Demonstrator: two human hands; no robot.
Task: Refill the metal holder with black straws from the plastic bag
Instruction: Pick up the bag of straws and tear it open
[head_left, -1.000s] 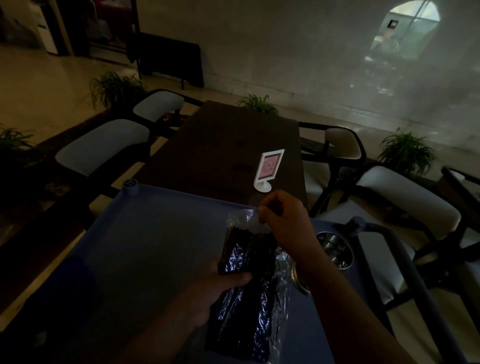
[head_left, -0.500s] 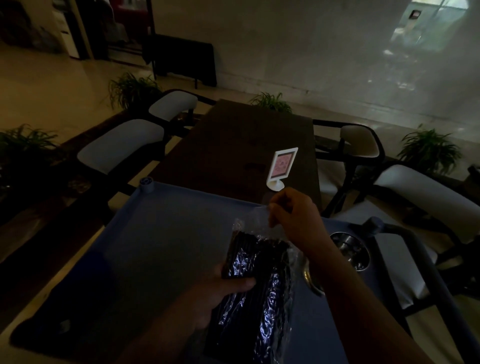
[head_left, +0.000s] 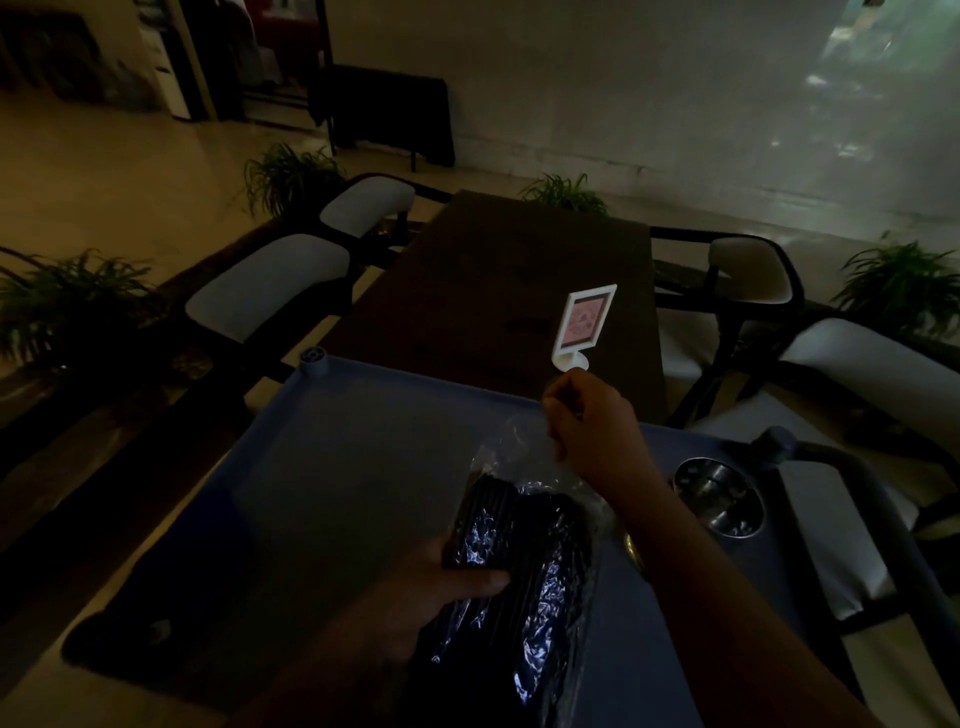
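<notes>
Head view, dim lighting: the person is standing at a blue cart top (head_left: 363, 467) and working on the plastic bag (head_left: 524, 582), which is lying lengthwise on that surface just in front of the body. The left hand (head_left: 457, 582) is wrapping its fingers and thumb round the middle of the bag and clamping the bundle of black straws (head_left: 488, 504) through the film. The right hand (head_left: 592, 431) is hovering over the far end with fingers curled, and appears to be pinching the loose clear film at the mouth; the exact contact is too dark to confirm. The metal holder (head_left: 719, 501) is sitting on the right side of the cart, just beyond the right forearm and apart from the bag; its contents are not clear enough to tell. Judgement: the step in hand is opening the mouth, with no straw seen outside the bag yet. The next move is calling for the film to be spread wide, the straw ends gripped as a bunch, and the bunch carried right to the holder. Writing: the white table sign (head_left: 584, 325) on the dark table (head_left: 493, 291) is showing a pinkish card, illegible here; no brand or label is readable on the bag
</notes>
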